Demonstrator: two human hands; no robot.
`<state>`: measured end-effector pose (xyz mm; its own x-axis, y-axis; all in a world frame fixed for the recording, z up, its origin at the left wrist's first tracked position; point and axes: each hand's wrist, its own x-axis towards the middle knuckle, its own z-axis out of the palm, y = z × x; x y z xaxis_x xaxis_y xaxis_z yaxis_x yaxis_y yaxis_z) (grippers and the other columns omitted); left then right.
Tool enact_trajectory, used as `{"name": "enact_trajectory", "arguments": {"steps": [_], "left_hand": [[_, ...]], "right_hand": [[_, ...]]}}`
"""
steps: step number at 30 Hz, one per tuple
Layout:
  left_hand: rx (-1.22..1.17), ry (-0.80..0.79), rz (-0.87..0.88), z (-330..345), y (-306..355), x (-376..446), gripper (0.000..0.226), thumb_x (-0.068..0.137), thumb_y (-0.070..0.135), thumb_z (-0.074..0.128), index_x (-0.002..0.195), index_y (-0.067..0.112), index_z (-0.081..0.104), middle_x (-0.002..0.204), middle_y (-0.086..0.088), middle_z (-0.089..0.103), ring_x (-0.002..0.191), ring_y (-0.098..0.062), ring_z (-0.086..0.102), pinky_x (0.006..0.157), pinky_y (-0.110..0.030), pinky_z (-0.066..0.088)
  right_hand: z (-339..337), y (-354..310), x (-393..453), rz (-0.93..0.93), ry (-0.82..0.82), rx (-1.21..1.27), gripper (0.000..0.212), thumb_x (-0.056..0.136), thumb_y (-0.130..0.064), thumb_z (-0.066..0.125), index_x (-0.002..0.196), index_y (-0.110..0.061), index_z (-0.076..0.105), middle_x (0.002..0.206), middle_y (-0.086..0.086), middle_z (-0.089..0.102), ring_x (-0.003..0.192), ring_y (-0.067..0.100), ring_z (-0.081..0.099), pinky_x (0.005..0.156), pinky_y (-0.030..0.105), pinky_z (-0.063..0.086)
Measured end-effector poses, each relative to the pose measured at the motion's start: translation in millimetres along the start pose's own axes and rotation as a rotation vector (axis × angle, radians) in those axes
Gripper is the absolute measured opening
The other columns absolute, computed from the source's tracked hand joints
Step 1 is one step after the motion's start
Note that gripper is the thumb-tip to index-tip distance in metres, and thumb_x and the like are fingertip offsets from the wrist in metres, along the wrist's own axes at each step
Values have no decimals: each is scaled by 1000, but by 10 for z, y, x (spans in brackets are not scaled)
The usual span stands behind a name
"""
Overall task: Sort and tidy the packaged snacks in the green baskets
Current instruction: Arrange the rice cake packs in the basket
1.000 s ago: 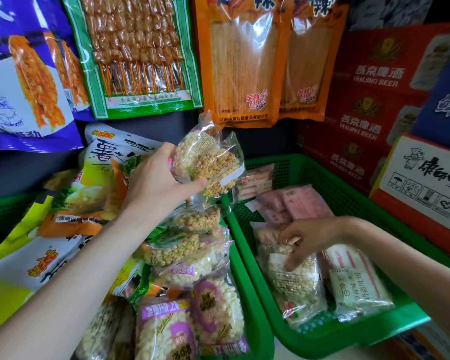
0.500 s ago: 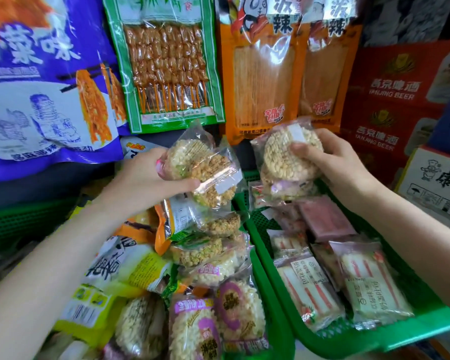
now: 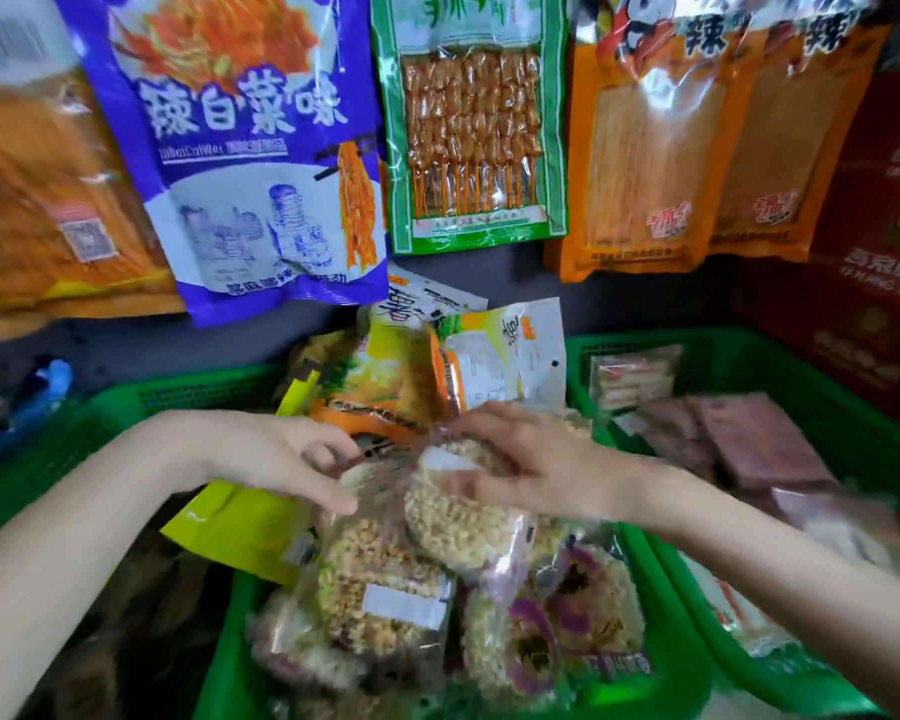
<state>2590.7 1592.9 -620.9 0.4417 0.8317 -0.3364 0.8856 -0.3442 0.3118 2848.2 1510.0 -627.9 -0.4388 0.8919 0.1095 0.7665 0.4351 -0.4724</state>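
hanging purple bag (image 3: 240, 163), red beer cartons (image 3: 874, 283)

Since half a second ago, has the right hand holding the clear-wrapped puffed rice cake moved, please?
Yes. The right hand carried the puffed rice cake down and leftwards, from above the right green basket to the middle basket's pile.

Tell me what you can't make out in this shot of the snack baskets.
Head view only:
- Right basket: its pink packets are motion-blurred, labels unreadable.
- Left hand and right hand: blurred over the puffed-rice packet, so neither grip is clear.
- Far-left basket: contents hidden behind the left arm and in shadow.
- Hanging bags: tops cut off by the upper edge.
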Motion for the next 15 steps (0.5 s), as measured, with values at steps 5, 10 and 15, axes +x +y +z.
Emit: {"name": "enact_trajectory", "arguments": {"steps": [5, 10, 15], "left_hand": [[-79, -64, 16, -88, 392, -171, 55, 71, 39, 78, 120, 32, 54, 119, 9, 56, 110, -10, 55, 96, -25, 44], [-148, -167, 56, -153, 593, -188, 53, 84, 39, 64, 131, 25, 43, 132, 5, 49, 106, -13, 60, 95, -31, 45], [-193, 7, 77, -227, 538, -84, 67, 69, 52, 69, 124, 19, 53, 115, 5, 58, 108, -12, 57, 100, -27, 42]], "right_hand": [[133, -98, -113, 40, -257, -180, 91, 71, -75, 51, 142, -26, 24, 147, -7, 22, 138, 18, 21, 114, 39, 24], [24, -145, -328, 54, -375, -281, 100, 75, -61, 63, 148, -31, 2, 155, -14, -14, 143, 10, -3, 116, 33, 3], [-430, -384, -126, 213, -331, -41, 90, 73, -63, 59, 147, -36, 15, 153, -12, 22, 138, 12, 28, 108, 21, 22]]}}
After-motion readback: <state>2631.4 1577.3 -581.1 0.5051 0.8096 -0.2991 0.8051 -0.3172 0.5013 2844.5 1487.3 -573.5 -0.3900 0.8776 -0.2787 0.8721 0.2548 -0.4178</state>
